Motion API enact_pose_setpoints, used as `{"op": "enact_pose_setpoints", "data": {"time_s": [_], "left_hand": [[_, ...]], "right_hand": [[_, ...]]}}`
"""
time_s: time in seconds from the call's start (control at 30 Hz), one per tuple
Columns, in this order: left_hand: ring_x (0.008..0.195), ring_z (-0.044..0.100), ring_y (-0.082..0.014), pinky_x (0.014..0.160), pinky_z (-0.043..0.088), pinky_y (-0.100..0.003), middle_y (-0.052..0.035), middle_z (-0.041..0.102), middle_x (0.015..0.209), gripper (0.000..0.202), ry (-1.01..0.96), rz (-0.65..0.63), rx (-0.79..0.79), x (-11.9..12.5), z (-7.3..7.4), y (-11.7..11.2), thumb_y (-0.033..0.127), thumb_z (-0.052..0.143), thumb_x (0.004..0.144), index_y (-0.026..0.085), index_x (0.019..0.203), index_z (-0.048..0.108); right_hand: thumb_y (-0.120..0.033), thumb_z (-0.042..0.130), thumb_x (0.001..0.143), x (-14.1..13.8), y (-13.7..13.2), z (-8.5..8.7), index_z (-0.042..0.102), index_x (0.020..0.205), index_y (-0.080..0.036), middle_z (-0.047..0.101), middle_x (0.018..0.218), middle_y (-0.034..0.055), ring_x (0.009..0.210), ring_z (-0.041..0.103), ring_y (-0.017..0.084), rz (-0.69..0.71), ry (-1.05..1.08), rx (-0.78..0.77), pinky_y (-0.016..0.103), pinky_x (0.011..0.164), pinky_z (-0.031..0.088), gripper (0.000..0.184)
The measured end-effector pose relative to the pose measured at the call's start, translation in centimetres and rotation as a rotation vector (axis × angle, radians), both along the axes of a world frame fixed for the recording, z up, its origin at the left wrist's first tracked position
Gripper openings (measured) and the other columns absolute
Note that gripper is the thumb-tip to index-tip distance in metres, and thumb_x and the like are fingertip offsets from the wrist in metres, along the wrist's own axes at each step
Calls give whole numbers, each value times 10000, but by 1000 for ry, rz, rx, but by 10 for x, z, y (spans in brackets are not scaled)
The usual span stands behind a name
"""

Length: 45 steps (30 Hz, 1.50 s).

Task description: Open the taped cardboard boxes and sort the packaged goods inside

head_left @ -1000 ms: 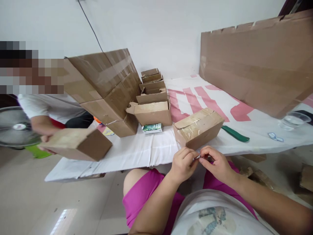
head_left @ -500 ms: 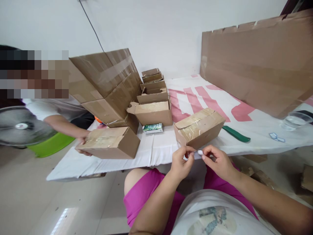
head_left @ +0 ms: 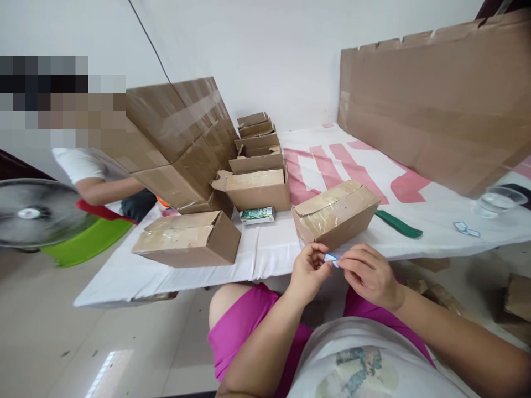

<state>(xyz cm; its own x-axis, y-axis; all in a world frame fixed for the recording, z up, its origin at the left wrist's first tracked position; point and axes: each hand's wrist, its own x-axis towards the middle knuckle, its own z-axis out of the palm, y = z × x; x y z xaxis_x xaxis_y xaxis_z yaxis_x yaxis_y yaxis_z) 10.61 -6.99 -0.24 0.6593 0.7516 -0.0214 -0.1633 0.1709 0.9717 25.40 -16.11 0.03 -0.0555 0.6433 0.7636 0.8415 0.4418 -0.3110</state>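
Note:
Between my hands is a small white label with a blue edge (head_left: 331,258). My left hand (head_left: 309,273) pinches one side of it between thumb and forefinger. My right hand (head_left: 371,273) has its fingers pressed together on the other side, partly covering it. Just beyond my hands lies a taped cardboard box (head_left: 337,213) near the table's front edge. To its right is a green curved-handled tool (head_left: 400,224), probably a knife or cutter, partly behind the box. Similar blue-edged labels (head_left: 467,229) lie farther right on the cloth.
A second taped box (head_left: 186,237) sits at the table's left, near a co-worker's arm (head_left: 110,189). A small green carton (head_left: 257,215) stands by a row of cardboard boxes (head_left: 259,190). At right are a clear plastic cup (head_left: 500,200) and a tall cardboard panel (head_left: 431,110).
The label between my fingers now shows its blue edge, and my right fingers have closed over it. The co-worker's hand has left the left box and drawn back.

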Motion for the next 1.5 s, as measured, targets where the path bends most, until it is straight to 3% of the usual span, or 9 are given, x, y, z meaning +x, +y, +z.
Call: {"op": "enact_pose_setpoints", "data": {"time_s": [0.33,0.63,0.73,0.87,1.0,1.13,1.27,1.37,1.5], "left_hand": [[611,545,-84,584,446,-204,30,578,705,420,-56,40,40,-3,-1,-1,323,812,639,180,923,537],[624,509,-91,586,400,-202,40,547,710,351,20,71,169,-2,-4,-3,232,726,679,203,946,499],[633,531,-93,590,411,-199,30,579,739,333,57,53,243,-3,-6,-4,190,694,694,200,962,497],[638,550,-95,594,435,-201,21,601,762,289,122,9,350,-4,-10,-3,190,660,734,191,981,510],[622,567,-106,596,465,-216,17,604,722,212,160,11,433,-7,-10,2,268,620,805,177,979,541],[612,580,-114,589,483,-219,12,606,698,177,202,118,550,-13,-6,9,318,603,825,172,924,584],[594,577,-109,567,483,-204,14,618,679,148,218,180,665,-15,-4,13,307,602,822,174,887,608],[579,572,-102,554,478,-193,17,624,670,125,219,171,732,-12,-5,12,291,586,836,176,876,615],[572,563,-99,552,476,-189,17,625,668,108,243,148,824,-8,-8,10,270,563,857,177,874,615]], "right_hand": [[-53,557,779,-3,1,-6,666,1049,-265,655,895,53,852,566,202,-4,-78,-7,384,765,539,360],[-238,572,856,-6,0,-5,597,1044,-226,658,963,55,861,630,173,57,439,-280,314,736,537,191],[-222,616,806,-14,3,-9,551,978,-223,658,851,14,750,632,137,38,613,-382,266,672,525,183],[-179,604,752,-12,6,-11,516,862,-225,620,753,-23,659,590,105,29,648,-398,239,624,492,148],[-262,647,724,47,5,-9,546,826,-224,632,755,-25,677,594,115,-287,655,-437,256,663,499,149],[-276,661,746,160,-12,-3,562,841,-206,649,782,-8,729,614,136,-657,674,-479,283,707,502,154],[-299,655,835,256,-49,-3,601,806,-154,646,788,6,732,614,135,-1018,619,-712,315,724,513,157],[-381,600,903,292,-74,-10,641,907,-146,667,897,15,786,630,132,-1141,563,-926,320,733,535,239],[-369,588,915,311,-85,-24,646,1001,-157,665,1007,36,863,635,148,-1157,484,-1105,336,772,548,236]]}}
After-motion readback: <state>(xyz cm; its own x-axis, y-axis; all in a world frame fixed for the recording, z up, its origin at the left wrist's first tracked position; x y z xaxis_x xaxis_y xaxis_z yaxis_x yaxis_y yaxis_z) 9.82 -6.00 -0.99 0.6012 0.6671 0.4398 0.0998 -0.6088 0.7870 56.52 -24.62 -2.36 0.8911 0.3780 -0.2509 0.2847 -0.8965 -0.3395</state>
